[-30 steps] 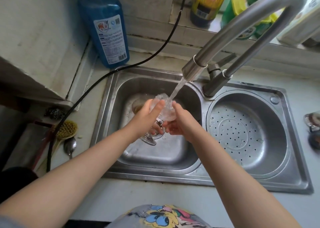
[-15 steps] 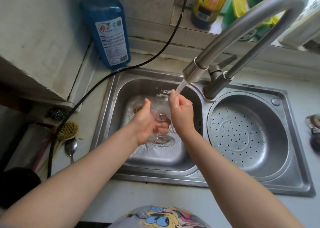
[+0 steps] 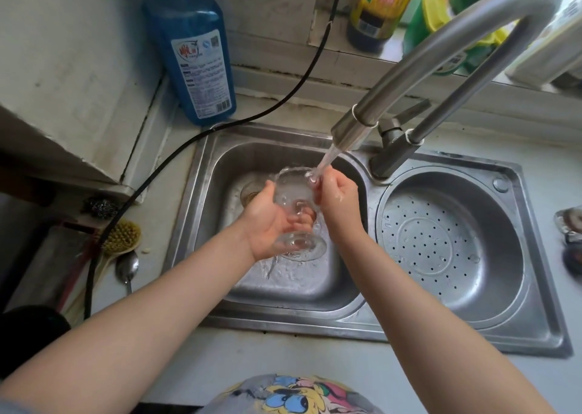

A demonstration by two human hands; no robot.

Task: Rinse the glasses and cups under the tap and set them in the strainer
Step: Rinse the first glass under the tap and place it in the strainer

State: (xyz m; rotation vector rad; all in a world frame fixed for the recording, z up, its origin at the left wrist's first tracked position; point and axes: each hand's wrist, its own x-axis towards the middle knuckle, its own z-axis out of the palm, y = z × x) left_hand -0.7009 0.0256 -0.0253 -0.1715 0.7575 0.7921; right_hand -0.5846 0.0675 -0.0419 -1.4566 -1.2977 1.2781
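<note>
Counter, far left: we count one yellow-bristled scrub brush (image 3: 121,236), one metal spoon (image 3: 127,268) and one dark steel-wool scourer (image 3: 101,205).
Back wall: we see one tall blue plastic detergent bottle (image 3: 195,51) and one black cable (image 3: 201,133) running past it.
Left hand (image 3: 267,224): our fingers curl round the stem, under the bowl, grasping the one clear stemmed glass (image 3: 296,212).
Glass: we hold it upright over the left basin of the steel double sink (image 3: 195,218), its foot toward us.
Second glass: we make out one brownish tumbler (image 3: 250,191) lying behind the left hand on the basin floor.
Tap: one curved steel tap (image 3: 356,127) pours water onto the glass rim.
Right hand (image 3: 338,197): our fingers are clenched at the rim; whether they pinch it we cannot tell.
Strainer: one round perforated steel strainer (image 3: 441,243) sits in the right basin.
</note>
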